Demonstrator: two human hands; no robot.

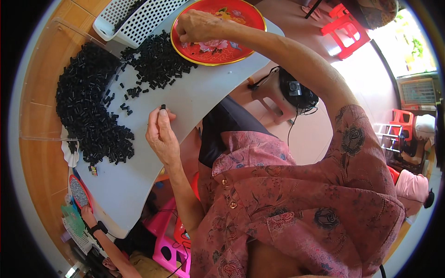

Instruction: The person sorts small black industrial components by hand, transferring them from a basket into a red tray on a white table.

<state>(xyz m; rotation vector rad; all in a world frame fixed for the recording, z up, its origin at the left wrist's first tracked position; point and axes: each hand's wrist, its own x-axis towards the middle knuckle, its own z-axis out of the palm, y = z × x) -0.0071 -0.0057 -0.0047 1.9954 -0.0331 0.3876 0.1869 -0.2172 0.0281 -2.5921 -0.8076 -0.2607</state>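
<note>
My left hand [163,139] is closed in a pinch over the table, with a small black cylindrical piece [163,107] held upright at the thumb and fingertips. My right hand [197,26] reaches across to a round red tray [252,44] with a gold rim and flower pattern. Its fingers are bent together and point down at the tray's left side; anything between them is hidden. Left of the tray lies a loose heap of black cylindrical pieces [160,60]. A larger heap of such pieces [88,99] spreads along the table's left side.
A white perforated basket [139,30] stands behind the heaps. A clear plastic panel [39,97] borders the big heap. At lower left, another person's hand [87,214] touches a red dish [74,181] of small grey bits. A white stool [273,97] carries a black device.
</note>
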